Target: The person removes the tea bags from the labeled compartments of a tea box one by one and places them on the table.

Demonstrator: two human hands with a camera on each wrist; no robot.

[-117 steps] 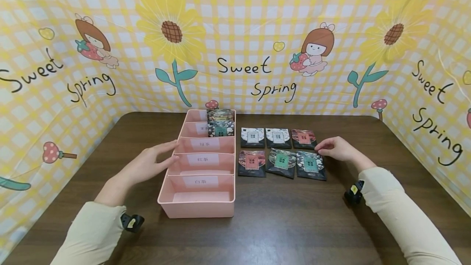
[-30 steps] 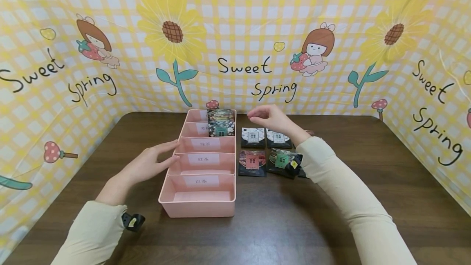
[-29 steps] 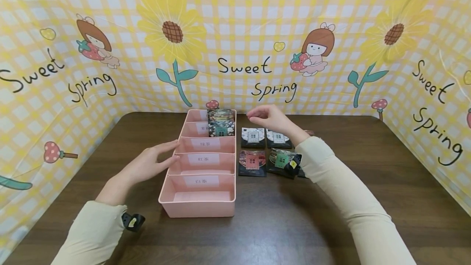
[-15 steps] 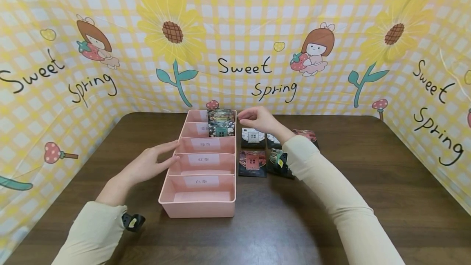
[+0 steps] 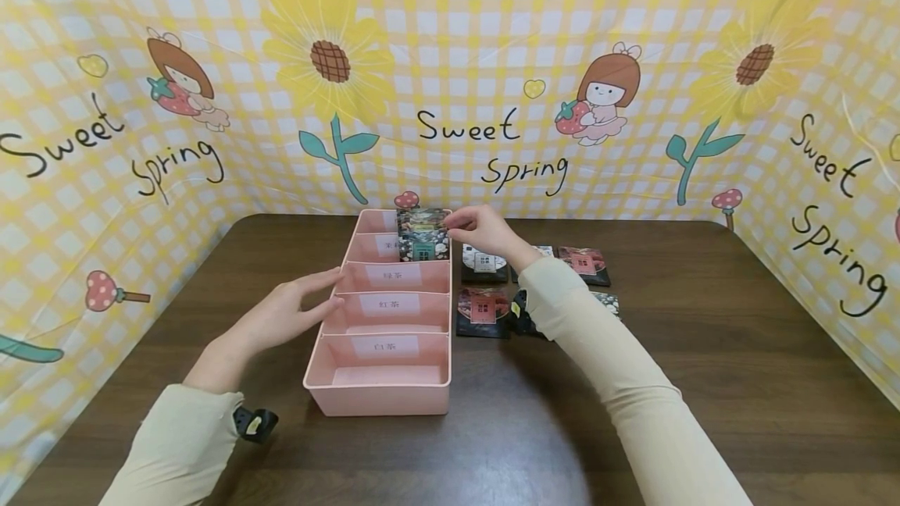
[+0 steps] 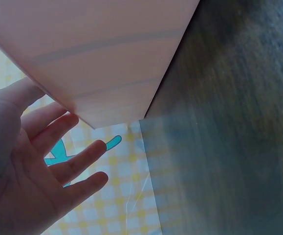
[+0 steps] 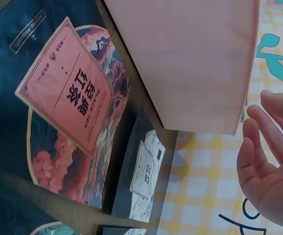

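A long pink divided box (image 5: 380, 399) with paper labels stands on the table. My left hand (image 5: 291, 304) rests thumb and fingertips on its left rim; in the left wrist view some fingers (image 6: 85, 159) stand spread beside the wall. Two tea bags stick up from the box's far right: a dark green-patterned one (image 5: 426, 219) in the back compartment, and a teal-labelled one (image 5: 424, 248) before it. My right hand (image 5: 485, 231) has its fingertips right at the back tea bag's right edge. In the right wrist view its fingers (image 7: 251, 161) are loosely bent beside the rim.
Right of the box lie more tea bags: a white-patterned one (image 5: 483, 264), red-labelled ones (image 5: 481, 311) (image 7: 73, 93), and others partly covered by my right sleeve (image 5: 598, 350). Each wrist wears a black camera. A patterned cloth (image 5: 450, 61) hangs behind the brown table (image 5: 703, 381).
My right hand has moved from beside the loose tea bags, leftward over them, to the tea bags at the back of the box. The left hand has stayed on the rim.
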